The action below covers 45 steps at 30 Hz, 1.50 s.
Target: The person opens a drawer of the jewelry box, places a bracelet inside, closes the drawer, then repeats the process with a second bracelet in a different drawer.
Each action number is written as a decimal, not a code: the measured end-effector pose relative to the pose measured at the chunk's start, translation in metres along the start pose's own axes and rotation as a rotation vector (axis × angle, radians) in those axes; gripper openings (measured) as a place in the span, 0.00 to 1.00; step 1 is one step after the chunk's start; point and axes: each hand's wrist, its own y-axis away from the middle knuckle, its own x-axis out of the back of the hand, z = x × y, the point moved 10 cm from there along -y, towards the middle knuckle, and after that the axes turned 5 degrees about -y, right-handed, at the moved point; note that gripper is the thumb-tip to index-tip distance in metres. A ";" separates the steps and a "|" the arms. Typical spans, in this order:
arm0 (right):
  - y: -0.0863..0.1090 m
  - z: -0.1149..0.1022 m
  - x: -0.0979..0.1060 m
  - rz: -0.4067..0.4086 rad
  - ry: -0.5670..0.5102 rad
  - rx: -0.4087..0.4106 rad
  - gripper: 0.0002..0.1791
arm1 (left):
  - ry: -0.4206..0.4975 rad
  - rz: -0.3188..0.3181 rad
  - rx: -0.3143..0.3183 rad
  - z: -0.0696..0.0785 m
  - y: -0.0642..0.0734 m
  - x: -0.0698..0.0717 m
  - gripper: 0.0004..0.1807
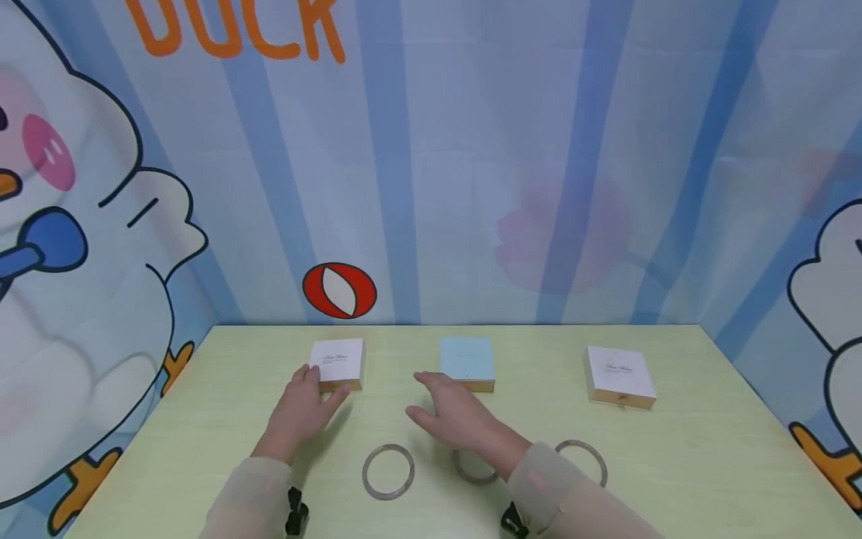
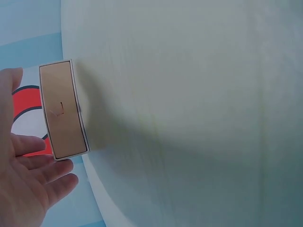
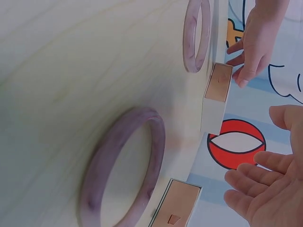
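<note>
My left hand (image 1: 306,408) is at the front left of a white box (image 1: 339,359) with small print on its lid; its fingertips are at the box's edge, its thumb stretched out in front. In the left wrist view the box's tan front (image 2: 64,111) shows beside the relaxed fingers (image 2: 57,184). My right hand (image 1: 458,415) hovers with spread fingers in front of a light blue box (image 1: 467,359), holding nothing. Under the right forearm lies a purple-grey bangle (image 1: 474,477), partly hidden. Another bangle (image 1: 388,471) lies between the hands.
A second white box (image 1: 621,374) sits at the right of the pale wooden table (image 1: 714,449). A third bangle (image 1: 599,458) lies partly behind the right sleeve. Behind the table hangs a blue striped cloth (image 1: 458,187) with cartoon ducks.
</note>
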 end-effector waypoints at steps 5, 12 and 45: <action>-0.003 -0.001 -0.003 0.002 0.002 -0.003 0.33 | 0.001 0.002 0.001 0.001 0.001 0.001 0.46; -0.005 -0.005 -0.007 -0.009 0.012 -0.008 0.33 | -0.023 0.021 -0.032 0.005 0.003 0.004 0.44; -0.019 0.001 -0.025 -0.051 -0.125 -0.059 0.28 | 0.037 0.123 -0.033 0.008 0.006 0.017 0.23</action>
